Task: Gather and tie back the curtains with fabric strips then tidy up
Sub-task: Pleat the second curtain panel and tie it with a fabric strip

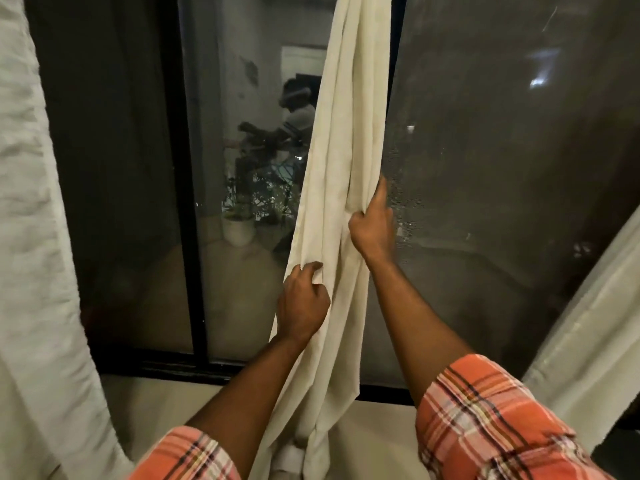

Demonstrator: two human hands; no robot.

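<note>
Cream curtain (346,133), top cut off, gripped by left hand (302,306) and right hand (372,227).

A cream curtain (332,209) hangs at centre beside a black window frame (181,188) at 10 o'clock. Orange, white and dark-lined plaid covers the right sleeve (485,420) at 5 and the left sleeve (187,455) at 7. A greyish-white side curtain (31,237) fills 9 o'clock.
</note>
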